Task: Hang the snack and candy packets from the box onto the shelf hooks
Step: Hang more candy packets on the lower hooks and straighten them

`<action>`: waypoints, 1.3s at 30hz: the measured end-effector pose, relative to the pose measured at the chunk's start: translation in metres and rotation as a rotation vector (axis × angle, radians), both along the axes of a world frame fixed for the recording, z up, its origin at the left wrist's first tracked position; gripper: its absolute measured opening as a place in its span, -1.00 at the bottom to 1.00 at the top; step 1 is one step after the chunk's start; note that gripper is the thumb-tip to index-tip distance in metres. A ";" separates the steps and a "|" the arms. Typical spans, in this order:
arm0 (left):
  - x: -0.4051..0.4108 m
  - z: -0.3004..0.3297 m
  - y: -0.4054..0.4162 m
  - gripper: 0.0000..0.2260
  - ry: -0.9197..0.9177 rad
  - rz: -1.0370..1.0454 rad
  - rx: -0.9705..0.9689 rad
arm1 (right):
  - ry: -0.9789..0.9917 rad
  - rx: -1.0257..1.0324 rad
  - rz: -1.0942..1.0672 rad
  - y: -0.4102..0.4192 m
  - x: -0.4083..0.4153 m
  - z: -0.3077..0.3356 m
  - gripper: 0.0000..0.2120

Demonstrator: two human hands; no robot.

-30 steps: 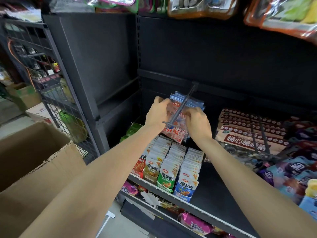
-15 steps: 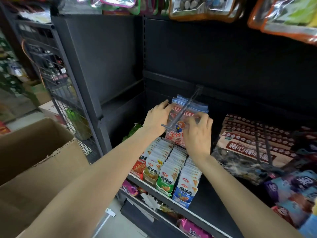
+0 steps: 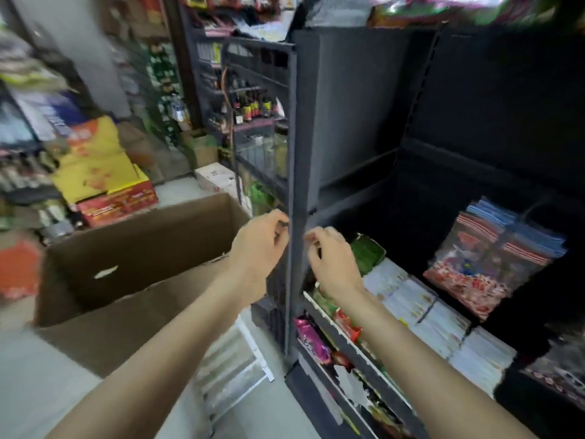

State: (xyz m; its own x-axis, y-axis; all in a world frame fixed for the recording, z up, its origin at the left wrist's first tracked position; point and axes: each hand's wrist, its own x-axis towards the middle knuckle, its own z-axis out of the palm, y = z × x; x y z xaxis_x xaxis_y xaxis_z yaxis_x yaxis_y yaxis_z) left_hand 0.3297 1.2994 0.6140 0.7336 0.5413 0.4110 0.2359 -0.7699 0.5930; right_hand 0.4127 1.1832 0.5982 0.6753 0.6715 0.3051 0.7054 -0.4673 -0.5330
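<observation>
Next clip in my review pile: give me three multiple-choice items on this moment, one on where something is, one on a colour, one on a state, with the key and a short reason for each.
1. Where is the cardboard box relative to the dark shelf post?
A. left of it, on the floor
B. right of it, on a shelf
C. hanging above it

2. What colour is the top strip of the hanging candy packets?
A. yellow
B. blue
C. black

3. What are the left hand and right hand doing?
A. both gripping one packet
B. lifting the box
C. held in the air, fingers loosely curled, holding nothing

Key: 1 A, the box stands left of the post on the pale floor. 2 B, blue strips top the stack. 3 C, no packet shows in either hand, though the frame is blurred.
</observation>
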 end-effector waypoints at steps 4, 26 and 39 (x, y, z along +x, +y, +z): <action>-0.040 -0.012 0.103 -0.84 0.087 0.135 -0.091 | 0.053 0.005 0.151 0.102 -0.023 -0.002 -0.76; -0.038 -0.199 0.321 -0.61 0.985 0.044 -0.529 | 0.197 -1.235 0.390 0.369 0.041 -0.160 -0.45; -0.024 -0.249 0.320 -0.06 1.022 -0.134 -0.439 | 0.340 -1.043 0.409 0.385 0.069 -0.182 -0.82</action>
